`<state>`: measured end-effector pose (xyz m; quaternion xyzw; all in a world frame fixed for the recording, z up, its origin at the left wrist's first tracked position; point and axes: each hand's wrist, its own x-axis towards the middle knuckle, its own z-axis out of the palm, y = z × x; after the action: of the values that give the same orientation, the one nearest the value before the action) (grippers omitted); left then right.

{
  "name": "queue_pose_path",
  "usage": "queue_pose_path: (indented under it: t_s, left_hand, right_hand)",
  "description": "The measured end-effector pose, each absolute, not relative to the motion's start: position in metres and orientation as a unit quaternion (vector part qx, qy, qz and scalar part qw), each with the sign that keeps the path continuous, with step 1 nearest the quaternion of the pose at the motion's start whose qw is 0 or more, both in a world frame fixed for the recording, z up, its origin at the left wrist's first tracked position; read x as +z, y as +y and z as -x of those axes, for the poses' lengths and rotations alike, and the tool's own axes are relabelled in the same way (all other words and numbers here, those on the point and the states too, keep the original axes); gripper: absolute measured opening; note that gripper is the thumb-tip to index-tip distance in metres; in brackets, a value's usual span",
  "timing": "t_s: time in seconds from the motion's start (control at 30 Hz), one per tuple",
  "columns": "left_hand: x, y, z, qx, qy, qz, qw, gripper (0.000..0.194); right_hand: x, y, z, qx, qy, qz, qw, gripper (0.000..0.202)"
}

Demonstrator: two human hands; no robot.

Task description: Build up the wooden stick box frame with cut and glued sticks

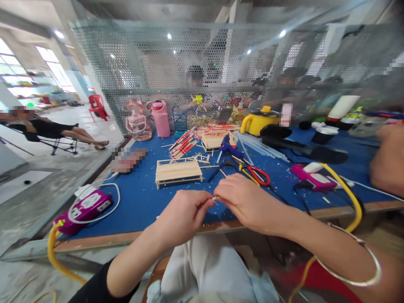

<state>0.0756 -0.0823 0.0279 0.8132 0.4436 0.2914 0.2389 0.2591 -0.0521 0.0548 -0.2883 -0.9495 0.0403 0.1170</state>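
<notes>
My left hand (187, 212) and my right hand (249, 202) meet above the near edge of the table, both closed in a pinch. A small pale piece of wooden stick (215, 198) shows between their fingertips; most of it is hidden by the fingers. Just beyond my left hand stands a small frame of wooden sticks (179, 172) with a slatted top. Red-handled scissors (259, 176) lie past my right hand, and behind them a blue glue gun (231, 148) rests near a second stick frame (215, 142). Loose sticks in red-and-white wrappers (184, 144) are scattered beside it.
A purple power strip (83, 212) sits at the left edge, another purple power strip (312, 179) at right, with yellow cables. Pink bottles (160, 118), a yellow pot (260, 122) and clear glue sticks (263, 145) stand or lie before a perforated metal screen (148, 63). Another person's arm (388, 160) reaches in at right.
</notes>
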Motion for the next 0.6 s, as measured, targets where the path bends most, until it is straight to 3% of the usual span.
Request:
queue_pose_path:
  t_s: [0.2, 0.3, 0.4, 0.6]
  left_hand:
    - [0.036, -0.087, -0.072, 0.3, 0.392, -0.806, 0.327, 0.033]
    - [0.035, -0.085, -0.075, 0.279, 0.417, -0.799, 0.331, 0.032]
    - [0.033, -0.084, -0.078, 0.233, 0.462, -0.806, 0.289, 0.03]
    - [0.026, -0.071, -0.066, 0.13, 0.647, -0.746, 0.093, 0.033]
  right_hand:
    - [0.05, -0.049, -0.271, 0.314, -0.889, 0.27, 0.195, 0.029]
    - [0.042, -0.047, -0.27, 0.354, -0.87, 0.283, 0.195, 0.029]
    - [0.035, -0.049, -0.264, 0.27, -0.894, 0.302, 0.191, 0.028]
    - [0.031, -0.029, -0.279, -0.08, -0.859, 0.469, 0.19, 0.028]
